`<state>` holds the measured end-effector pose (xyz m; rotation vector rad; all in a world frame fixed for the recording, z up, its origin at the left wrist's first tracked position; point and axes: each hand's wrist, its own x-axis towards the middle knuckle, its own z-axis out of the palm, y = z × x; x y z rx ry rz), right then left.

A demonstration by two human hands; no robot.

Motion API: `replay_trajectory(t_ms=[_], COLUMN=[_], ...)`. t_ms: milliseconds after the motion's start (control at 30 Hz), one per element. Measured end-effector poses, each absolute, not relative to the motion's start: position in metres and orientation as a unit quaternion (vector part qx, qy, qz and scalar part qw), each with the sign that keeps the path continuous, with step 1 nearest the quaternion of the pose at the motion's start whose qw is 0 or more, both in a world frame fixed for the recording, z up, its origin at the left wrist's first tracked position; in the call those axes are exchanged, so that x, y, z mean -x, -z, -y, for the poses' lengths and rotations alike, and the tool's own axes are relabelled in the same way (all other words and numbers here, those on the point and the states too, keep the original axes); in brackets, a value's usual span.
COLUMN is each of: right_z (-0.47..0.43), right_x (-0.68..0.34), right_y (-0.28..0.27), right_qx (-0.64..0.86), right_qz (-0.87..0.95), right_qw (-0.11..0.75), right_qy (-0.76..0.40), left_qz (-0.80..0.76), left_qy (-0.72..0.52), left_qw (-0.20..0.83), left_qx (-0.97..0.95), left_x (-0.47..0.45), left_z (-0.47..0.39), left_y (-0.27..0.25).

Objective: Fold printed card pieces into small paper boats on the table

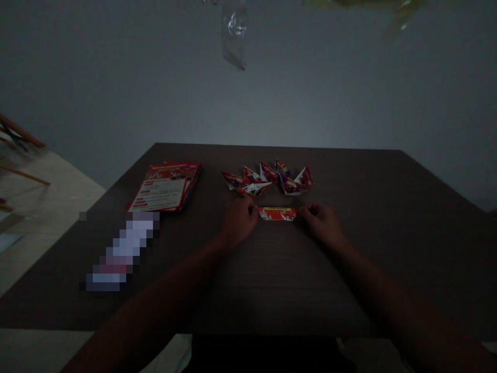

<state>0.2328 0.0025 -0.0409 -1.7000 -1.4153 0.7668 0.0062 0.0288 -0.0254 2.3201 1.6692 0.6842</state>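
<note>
A narrow folded strip of printed paper (277,214), red with a yellow band along its top edge, stretches between my two hands just above or on the dark table. My left hand (238,218) pinches its left end. At the right end, the fingers of my right hand (322,220) are closed on the paper too. Right behind the strip stand several folded paper boats (294,184) in red, white and blue, close together and partly overlapping.
On the left of the dark wooden table (272,290) lies a stack of red-and-white printed leaflets (165,186). A blurred-out oblong item (124,254) lies nearer to me. A grey wall (310,93) rises behind the table, with a clear plastic piece (234,33) on it.
</note>
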Motion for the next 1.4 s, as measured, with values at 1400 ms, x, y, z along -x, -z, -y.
replay_trajectory(t_ms=[1400], right_z=[0.016], right_x=[-0.227], right_y=[0.022], right_qx=[0.552], right_qz=[0.819], right_qw=[0.159], right_qy=[-0.009], left_qz=[-0.402], left_qy=[-0.096], left_qw=[0.013], left_qx=[-0.911], left_x=[-0.004], left_z=[-0.013], left_y=[0.008])
